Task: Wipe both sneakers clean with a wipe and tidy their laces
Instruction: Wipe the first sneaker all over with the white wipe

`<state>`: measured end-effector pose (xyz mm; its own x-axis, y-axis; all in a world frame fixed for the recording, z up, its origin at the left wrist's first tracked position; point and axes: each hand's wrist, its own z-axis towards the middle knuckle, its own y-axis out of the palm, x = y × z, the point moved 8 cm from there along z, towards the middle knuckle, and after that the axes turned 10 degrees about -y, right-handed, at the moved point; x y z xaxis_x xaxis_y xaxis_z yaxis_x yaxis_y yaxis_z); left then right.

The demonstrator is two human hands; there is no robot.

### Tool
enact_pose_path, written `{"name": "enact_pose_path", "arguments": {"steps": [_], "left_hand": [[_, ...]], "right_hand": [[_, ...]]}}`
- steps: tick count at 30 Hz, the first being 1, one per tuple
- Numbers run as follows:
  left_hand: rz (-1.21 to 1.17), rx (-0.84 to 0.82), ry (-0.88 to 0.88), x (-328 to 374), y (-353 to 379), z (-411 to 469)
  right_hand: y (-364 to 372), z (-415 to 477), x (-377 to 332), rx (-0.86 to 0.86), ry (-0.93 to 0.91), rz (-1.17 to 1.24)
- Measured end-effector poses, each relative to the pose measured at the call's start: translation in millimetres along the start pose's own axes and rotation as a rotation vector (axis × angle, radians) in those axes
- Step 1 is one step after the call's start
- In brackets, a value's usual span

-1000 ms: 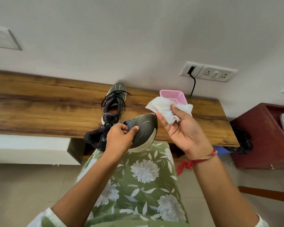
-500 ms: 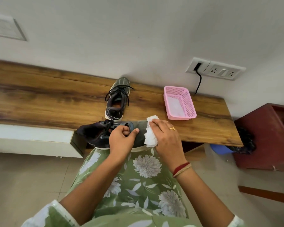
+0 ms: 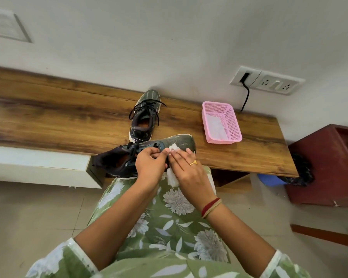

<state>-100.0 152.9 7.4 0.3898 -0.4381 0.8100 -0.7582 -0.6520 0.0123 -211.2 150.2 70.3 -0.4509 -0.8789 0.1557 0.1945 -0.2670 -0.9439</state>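
Note:
A dark grey sneaker (image 3: pixel 119 159) lies sideways across my knee, its toe (image 3: pixel 181 142) pointing right. My left hand (image 3: pixel 150 167) grips its middle near the laces. My right hand (image 3: pixel 186 171) lies flat on the shoe with straight fingers, pressing a white wipe (image 3: pixel 172 177) against the side; the wipe shows above my fingertips and below my palm. The second sneaker (image 3: pixel 144 117) stands upright on the wooden shelf (image 3: pixel 58 121), toe toward the wall, its black laces loose and spread.
A pink mesh basket (image 3: pixel 232 125) with a white sheet inside stands on the shelf's right part. A socket plate with a black cable (image 3: pixel 246 93) is on the wall. A dark red cabinet (image 3: pixel 325 167) stands right, a blue bin (image 3: pixel 269 178) below the shelf.
My right hand brought the wipe down from the air onto the shoe and now presses it flat on the side. The shoe has turned lower across my knee.

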Motion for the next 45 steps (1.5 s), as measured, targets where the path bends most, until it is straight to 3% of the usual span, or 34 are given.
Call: {"name": "enact_pose_path", "arguments": {"steps": [2, 5, 10, 15, 20, 24, 29, 34, 39, 41, 43, 45], "left_hand": [[0.033, 0.017, 0.010, 1, -2, 1], [0.059, 0.028, 0.028, 2, -3, 1], [0.079, 0.037, 0.026, 2, -1, 1], [0.104, 0.038, 0.036, 2, -2, 0], [0.092, 0.040, 0.021, 1, -3, 1], [0.110, 0.026, 0.035, 1, -1, 0], [0.102, 0.028, 0.021, 0, -3, 1], [0.106, -0.006, 0.041, 2, 3, 0], [0.148, -0.034, 0.061, 0, 4, -1], [0.190, -0.050, 0.086, 0, 3, 1], [0.221, -0.065, 0.106, 3, 2, 3], [0.235, -0.077, 0.115, 5, 1, 6]], "right_hand": [[-2, -2, 8, -0.023, -0.020, -0.117], [-16, -1, 33, 0.010, 0.111, -0.253], [-7, 3, 7, -0.035, -0.019, -0.222], [-21, 7, 39, 0.004, 0.181, -0.220], [-10, 7, 14, -0.019, 0.083, -0.148], [-24, 7, 40, 0.005, 0.175, -0.251], [-8, 11, 11, -0.012, 0.098, -0.079], [-26, 4, 44, -0.006, 0.120, -0.243], [-8, 3, 13, -0.044, 0.071, -0.029], [-15, 1, 26, -0.016, 0.133, 0.110], [-28, -7, 59, 0.083, 0.362, 0.501], [-49, -17, 97, 0.367, 0.689, 0.963]]}}
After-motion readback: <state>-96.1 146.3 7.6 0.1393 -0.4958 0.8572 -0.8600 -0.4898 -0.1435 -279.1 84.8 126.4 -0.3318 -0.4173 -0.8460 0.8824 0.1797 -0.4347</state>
